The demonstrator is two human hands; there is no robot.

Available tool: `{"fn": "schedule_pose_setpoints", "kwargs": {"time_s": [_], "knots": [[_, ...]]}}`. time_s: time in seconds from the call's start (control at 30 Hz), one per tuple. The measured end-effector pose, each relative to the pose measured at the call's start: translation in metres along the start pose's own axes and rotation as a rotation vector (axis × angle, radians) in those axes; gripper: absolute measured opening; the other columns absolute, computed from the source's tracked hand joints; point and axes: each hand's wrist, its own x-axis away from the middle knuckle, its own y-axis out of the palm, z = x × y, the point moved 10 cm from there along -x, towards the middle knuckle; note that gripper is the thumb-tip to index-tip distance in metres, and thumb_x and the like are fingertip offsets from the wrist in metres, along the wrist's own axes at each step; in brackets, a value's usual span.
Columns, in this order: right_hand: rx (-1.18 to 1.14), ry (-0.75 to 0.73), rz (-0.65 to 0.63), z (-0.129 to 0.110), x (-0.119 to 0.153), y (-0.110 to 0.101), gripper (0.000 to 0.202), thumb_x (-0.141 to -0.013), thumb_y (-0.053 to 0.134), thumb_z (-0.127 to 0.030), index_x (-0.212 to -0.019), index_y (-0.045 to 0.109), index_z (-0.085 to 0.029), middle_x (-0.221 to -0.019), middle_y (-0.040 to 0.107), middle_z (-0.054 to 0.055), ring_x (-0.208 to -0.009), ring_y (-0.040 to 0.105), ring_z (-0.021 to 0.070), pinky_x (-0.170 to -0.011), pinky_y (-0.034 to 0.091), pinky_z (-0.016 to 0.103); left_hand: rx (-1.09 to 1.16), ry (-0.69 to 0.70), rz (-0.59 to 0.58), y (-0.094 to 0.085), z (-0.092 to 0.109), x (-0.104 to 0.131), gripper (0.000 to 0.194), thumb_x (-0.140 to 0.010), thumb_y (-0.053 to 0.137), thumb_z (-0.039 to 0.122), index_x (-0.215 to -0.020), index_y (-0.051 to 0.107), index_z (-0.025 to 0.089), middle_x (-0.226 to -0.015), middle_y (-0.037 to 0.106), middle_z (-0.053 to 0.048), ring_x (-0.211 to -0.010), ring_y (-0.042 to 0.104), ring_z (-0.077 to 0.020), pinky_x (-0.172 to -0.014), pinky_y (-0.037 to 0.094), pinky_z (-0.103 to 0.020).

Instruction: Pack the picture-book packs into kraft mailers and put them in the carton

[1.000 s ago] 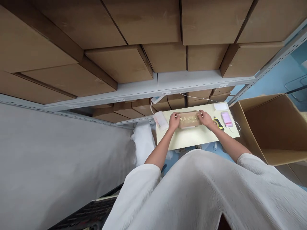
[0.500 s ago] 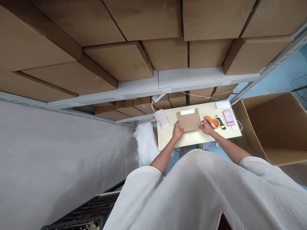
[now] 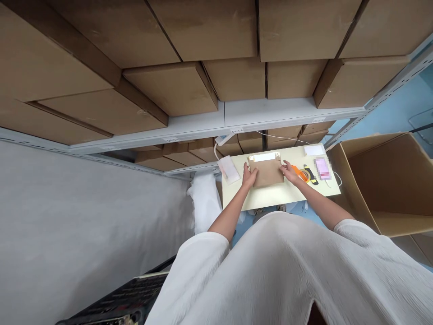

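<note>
1. The left hand [image 3: 249,176] is loosely open at the left side of a small, flat, brown cardboard box [image 3: 269,173]. Its fingers spread beside the edge and its thumb lies over the top face.
2. The right hand [image 3: 288,172] has its fingertips at the box's right edge, partly curled; whether it truly grips cannot be told.
3. The box is between the hands, over the middle of a pale yellow rectangular bench [image 3: 280,196]. A white strip [image 3: 264,156] runs along its far side, with shiny patches at both far corners.
4. Just right of the right hand are an orange tool [image 3: 299,173], partly hidden, a yellowish tape roll [image 3: 306,175] and a yellow-and-black tool [image 3: 311,175].
5. Farther right is a pink-screened device [image 3: 322,168], blurred, with a white cable near it; a white rectangular item [image 3: 313,150] lies at the far right.
6. A whitish flat packet [image 3: 228,169] lies at the bench's far left.
7. Beyond the bench, a grey metal shelf [image 3: 270,109] holds brown cartons [image 3: 233,79]. A large open cardboard carton [image 3: 389,176] stands to the right, white wrapping material [image 3: 204,203] to the left.
</note>
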Motion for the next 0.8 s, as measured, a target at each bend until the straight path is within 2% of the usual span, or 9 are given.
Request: {"fn": "schedule_pose_setpoints", "kwargs": {"time_s": [0.1,0.17,0.3,0.4,0.5,0.57,0.67,0.73,0.8], "knots": [[-0.064,-0.095,0.017,-0.011,0.008,-0.006,0.084,-0.104,0.049,-0.071,-0.178,0.029,-0.037,-0.166,0.057,0.01,-0.149,0.059,0.0275,-0.124,0.053,0.047,0.062,0.091,0.023,-0.008,0.012,0.009,0.102,-0.105,0.066,0.06,-0.183,0.006,0.031,-0.182,0.04,-0.016,-0.153,0.06,-0.0303,-0.126,0.048,-0.042],[-0.09,-0.114,0.023,-0.01,0.014,-0.009,0.079,-0.107,0.042,-0.072,-0.178,0.029,-0.038,-0.165,0.058,0.01,-0.147,0.061,0.0264,-0.121,0.055,0.046,0.077,0.129,0.058,-0.014,0.012,0.016,0.099,-0.107,0.064,0.06,-0.183,0.006,0.032,-0.18,0.041,-0.017,-0.15,0.063,-0.0306,-0.124,0.05,-0.043],[-0.054,-0.05,0.037,0.012,0.023,-0.009,0.073,-0.11,0.031,-0.072,-0.174,0.036,-0.036,-0.164,0.058,0.013,-0.139,0.068,0.0256,-0.111,0.062,0.045,0.036,0.093,0.116,-0.02,-0.012,0.033,0.089,-0.111,0.054,0.064,-0.182,0.015,0.028,-0.174,0.048,-0.02,-0.144,0.067,-0.0301,-0.12,0.052,-0.042],[0.012,-0.017,0.047,0.028,0.028,-0.01,0.071,-0.112,0.026,-0.071,-0.17,0.042,-0.033,-0.16,0.06,0.014,-0.134,0.07,0.0249,-0.103,0.065,0.041,-0.029,0.079,0.092,-0.016,-0.03,0.042,0.082,-0.113,0.05,0.064,-0.181,0.02,0.03,-0.168,0.055,-0.018,-0.142,0.067,-0.0288,-0.117,0.053,-0.042],[0.142,-0.018,0.041,0.03,0.031,-0.013,0.068,-0.113,0.023,-0.066,-0.165,0.048,-0.03,-0.15,0.068,0.015,-0.13,0.072,0.0261,-0.104,0.064,0.043,-0.088,0.079,0.059,-0.013,-0.036,0.048,0.082,-0.112,0.055,0.059,-0.181,0.021,0.03,-0.168,0.054,-0.018,-0.14,0.068,-0.0294,-0.116,0.054,-0.043],[0.275,-0.072,0.089,0.017,0.032,-0.02,0.064,-0.114,0.026,-0.06,-0.161,0.053,-0.026,-0.149,0.068,0.016,-0.132,0.07,0.0278,-0.11,0.06,0.046,-0.128,0.143,0.097,-0.02,-0.026,0.052,0.082,-0.11,0.059,0.053,-0.18,0.023,0.029,-0.17,0.049,-0.019,-0.145,0.063,-0.031,-0.119,0.054,-0.046],[0.448,-0.295,0.177,-0.027,0.036,-0.023,0.055,-0.111,0.039,-0.046,-0.154,0.062,-0.022,-0.149,0.068,0.018,-0.137,0.064,0.0313,-0.12,0.052,0.052,-0.267,0.41,0.16,-0.029,0.016,0.063,0.069,-0.108,0.06,0.041,-0.172,0.04,0.025,-0.171,0.047,-0.018,-0.158,0.049,-0.0337,-0.13,0.044,-0.052],[0.56,-0.483,0.113,-0.059,0.039,-0.004,0.048,-0.108,0.044,-0.033,-0.147,0.068,-0.021,-0.144,0.071,0.017,-0.136,0.063,0.0318,-0.121,0.05,0.052,-0.391,0.586,0.079,-0.018,0.042,0.071,0.05,-0.109,0.054,0.034,-0.158,0.058,0.025,-0.163,0.056,-0.016,-0.158,0.048,-0.0336,-0.134,0.039,-0.053],[0.697,-0.632,-0.069,-0.081,0.043,0.03,0.045,-0.103,0.046,-0.021,-0.14,0.073,-0.022,-0.139,0.073,0.015,-0.133,0.064,0.0303,-0.118,0.05,0.049,-0.493,0.68,-0.067,0.0,0.055,0.075,0.04,-0.109,0.05,0.028,-0.145,0.068,0.025,-0.153,0.065,-0.014,-0.15,0.055,-0.033,-0.131,0.042,-0.053]]}}
